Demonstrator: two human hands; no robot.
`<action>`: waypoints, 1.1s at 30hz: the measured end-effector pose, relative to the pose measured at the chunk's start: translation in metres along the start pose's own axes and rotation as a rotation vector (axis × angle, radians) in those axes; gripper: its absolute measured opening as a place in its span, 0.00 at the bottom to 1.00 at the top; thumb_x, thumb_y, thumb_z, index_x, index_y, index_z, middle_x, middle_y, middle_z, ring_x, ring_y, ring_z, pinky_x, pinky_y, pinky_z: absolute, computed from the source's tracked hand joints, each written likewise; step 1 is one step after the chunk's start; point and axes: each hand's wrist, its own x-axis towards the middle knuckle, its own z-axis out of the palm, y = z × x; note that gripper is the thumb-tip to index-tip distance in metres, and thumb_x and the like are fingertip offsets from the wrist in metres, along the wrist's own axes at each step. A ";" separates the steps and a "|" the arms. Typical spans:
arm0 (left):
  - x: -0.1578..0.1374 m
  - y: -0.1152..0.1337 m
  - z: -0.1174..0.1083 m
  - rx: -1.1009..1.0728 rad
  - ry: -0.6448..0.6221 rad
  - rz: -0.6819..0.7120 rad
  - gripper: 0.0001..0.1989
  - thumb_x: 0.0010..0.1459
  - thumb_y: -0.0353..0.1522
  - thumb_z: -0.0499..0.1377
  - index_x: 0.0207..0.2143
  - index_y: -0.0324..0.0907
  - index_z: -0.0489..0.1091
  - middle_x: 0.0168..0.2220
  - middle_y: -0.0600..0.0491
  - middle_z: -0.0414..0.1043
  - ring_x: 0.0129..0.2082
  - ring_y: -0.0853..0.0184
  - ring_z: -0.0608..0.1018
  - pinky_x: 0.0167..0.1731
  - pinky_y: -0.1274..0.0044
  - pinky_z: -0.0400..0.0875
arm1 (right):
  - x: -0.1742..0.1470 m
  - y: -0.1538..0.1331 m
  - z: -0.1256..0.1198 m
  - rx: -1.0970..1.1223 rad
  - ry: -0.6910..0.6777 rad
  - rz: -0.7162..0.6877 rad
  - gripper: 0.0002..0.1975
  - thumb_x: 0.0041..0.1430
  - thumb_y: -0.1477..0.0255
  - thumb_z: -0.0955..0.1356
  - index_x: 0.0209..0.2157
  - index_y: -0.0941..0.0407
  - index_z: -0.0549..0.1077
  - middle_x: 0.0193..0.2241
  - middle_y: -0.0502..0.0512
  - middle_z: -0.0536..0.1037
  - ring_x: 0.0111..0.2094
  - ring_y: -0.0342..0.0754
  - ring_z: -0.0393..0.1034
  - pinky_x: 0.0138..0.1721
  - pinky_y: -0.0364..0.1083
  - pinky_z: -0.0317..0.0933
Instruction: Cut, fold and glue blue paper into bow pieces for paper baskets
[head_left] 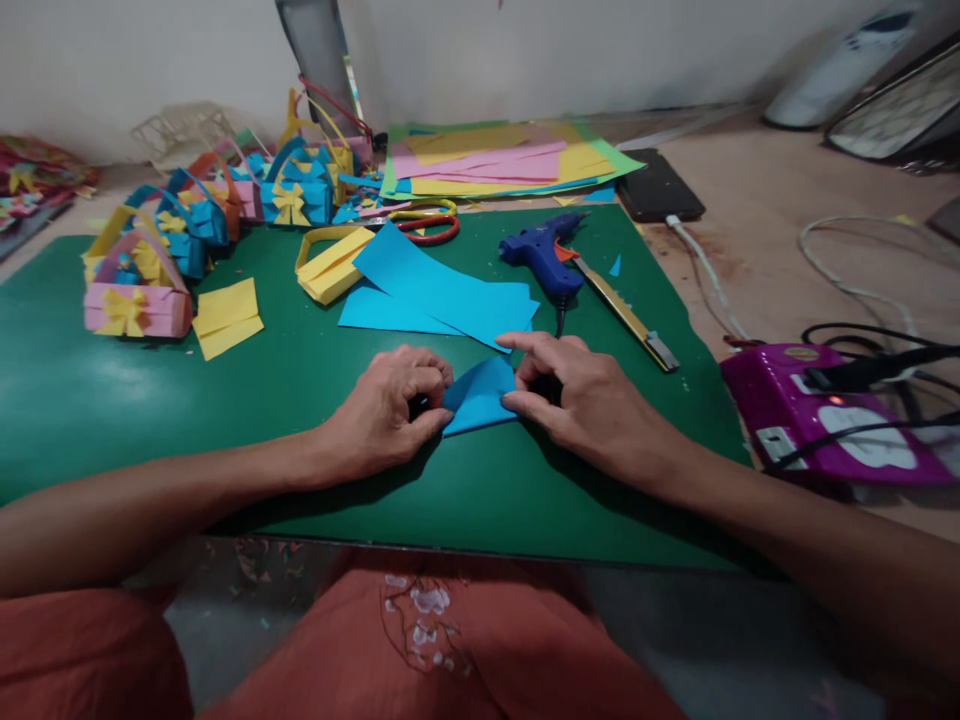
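A small piece of blue paper [480, 398] is being worked on the green-topped counter [135, 400], just nearer to the body than the glue gun [540, 255] and a little to its left. The paper's left edge is pinched by the left hand [397, 400] between thumb and curled fingers, while its right edge appears to be pinched by the right hand [585, 390], whose index finger is stretched out toward a corner of the loose blue sheets [457, 295]. (Whether those sheets are touched by that fingertip cannot be told.) By the raised flap and the straight lower edge, the step in hand is judged to be a fold that is being shaped and has not yet been pressed flat. For the next move, both edges would need to be kept lined up, and firm, even pressure along the crease would be called for, so that no slant is left in it. Neither the glue gun nor the yellow cutter [619, 310], lying along the gun's right side, is being held. To the left of the gun, past the loose sheets, a yellow paper basket [337, 268] is lying on its side, and farther left of it a group of bow-trimmed paper baskets [169, 305] is set out, by which a pattern for the shape might be offered.
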 end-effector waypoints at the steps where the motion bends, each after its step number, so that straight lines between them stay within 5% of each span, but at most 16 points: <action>1: 0.000 0.000 0.000 0.006 -0.001 0.001 0.09 0.54 0.27 0.57 0.22 0.39 0.62 0.37 0.52 0.71 0.38 0.66 0.71 0.38 0.72 0.62 | 0.000 0.000 0.000 -0.008 0.000 -0.004 0.19 0.53 0.73 0.66 0.49 0.60 0.68 0.26 0.51 0.74 0.30 0.48 0.66 0.35 0.47 0.57; 33: 0.000 0.000 0.000 0.045 -0.004 0.029 0.08 0.53 0.25 0.56 0.23 0.39 0.61 0.37 0.51 0.71 0.39 0.65 0.70 0.38 0.71 0.61 | 0.000 0.007 0.005 -0.131 -0.002 -0.154 0.14 0.58 0.72 0.63 0.46 0.58 0.68 0.31 0.57 0.75 0.33 0.51 0.66 0.40 0.52 0.56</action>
